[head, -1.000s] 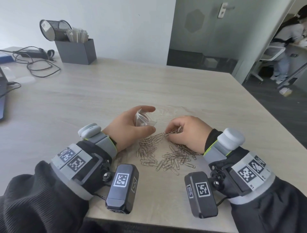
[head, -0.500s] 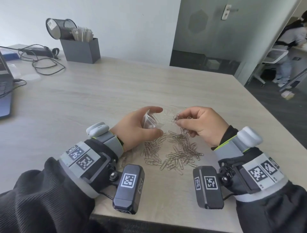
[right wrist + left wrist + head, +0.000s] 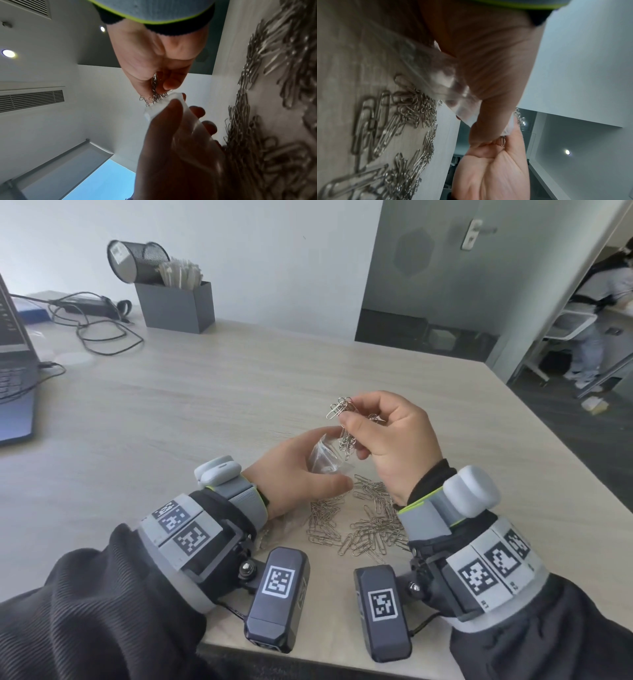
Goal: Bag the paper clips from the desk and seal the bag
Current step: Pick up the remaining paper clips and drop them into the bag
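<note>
clips held over bag mouth, bulk of pile not yet bagged

right hand (image 3: 387, 446) pinches a small bunch of paper clips (image 3: 346, 422) between thumb and curled fingers. the bunch hangs roughly vertical, its lower end directly above the mouth of the clear bag (image 3: 323, 457) and appearing to touch the rim in the right wrist view. left hand (image 3: 298, 477) grips the bag, thumb on the near side, fingers on the far side, mouth facing up and to the right toward the clips. bag is thin, transparent, crumpled; its contents cannot be made out. loose pile of clips (image 3: 359, 522) lies on the desk (image 3: 205, 412) just near of both hands, silver, tangled, numerous. judgement: a straight downward release should suffice.
</note>
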Demonstrator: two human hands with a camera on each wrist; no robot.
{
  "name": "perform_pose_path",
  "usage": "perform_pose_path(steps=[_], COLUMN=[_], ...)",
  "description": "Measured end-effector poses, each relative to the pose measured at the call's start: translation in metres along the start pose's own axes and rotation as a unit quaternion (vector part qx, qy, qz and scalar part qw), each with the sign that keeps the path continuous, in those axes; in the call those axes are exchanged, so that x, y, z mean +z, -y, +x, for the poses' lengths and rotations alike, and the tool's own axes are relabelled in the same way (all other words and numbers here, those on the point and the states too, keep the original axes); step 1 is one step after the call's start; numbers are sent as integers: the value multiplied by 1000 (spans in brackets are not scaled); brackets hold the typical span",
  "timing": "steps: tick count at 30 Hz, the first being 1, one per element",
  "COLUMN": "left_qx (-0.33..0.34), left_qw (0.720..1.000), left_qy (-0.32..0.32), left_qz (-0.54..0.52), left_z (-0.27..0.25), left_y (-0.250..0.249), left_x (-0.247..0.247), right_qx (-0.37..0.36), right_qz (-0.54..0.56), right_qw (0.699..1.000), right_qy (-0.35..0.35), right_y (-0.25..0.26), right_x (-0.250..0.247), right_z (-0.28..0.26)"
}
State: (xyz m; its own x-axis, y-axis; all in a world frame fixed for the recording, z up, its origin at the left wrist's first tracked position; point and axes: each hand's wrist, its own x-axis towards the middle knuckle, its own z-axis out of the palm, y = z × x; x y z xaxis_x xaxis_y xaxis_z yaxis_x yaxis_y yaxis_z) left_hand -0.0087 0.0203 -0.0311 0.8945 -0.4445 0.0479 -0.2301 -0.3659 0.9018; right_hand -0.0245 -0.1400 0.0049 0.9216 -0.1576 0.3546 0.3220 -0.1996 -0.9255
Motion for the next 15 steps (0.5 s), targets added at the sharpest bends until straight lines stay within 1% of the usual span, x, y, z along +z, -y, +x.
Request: perform_pose_path(steps=[3,6,10,15], left_qx=[-13,-9,7,14], left_qw=[999,996,994,993], left_qy=[-16,-17,-31,-35], left_qz=[-46,-92,-106,-111], left_z=[3,4,4,4], left_y=[4,6,2,3], left_x=[1,3,2,2], right_qx=[-14,-28,-40,-27], right_qz=[6,-15,-66,-90], right_qw=[1000,999,997,994], right_qy=[-3,14,26,50], right_y=[1,-3,-6,-7], right_x=[6,7,3,-3], right_z=[-2,-2,-2,-7])
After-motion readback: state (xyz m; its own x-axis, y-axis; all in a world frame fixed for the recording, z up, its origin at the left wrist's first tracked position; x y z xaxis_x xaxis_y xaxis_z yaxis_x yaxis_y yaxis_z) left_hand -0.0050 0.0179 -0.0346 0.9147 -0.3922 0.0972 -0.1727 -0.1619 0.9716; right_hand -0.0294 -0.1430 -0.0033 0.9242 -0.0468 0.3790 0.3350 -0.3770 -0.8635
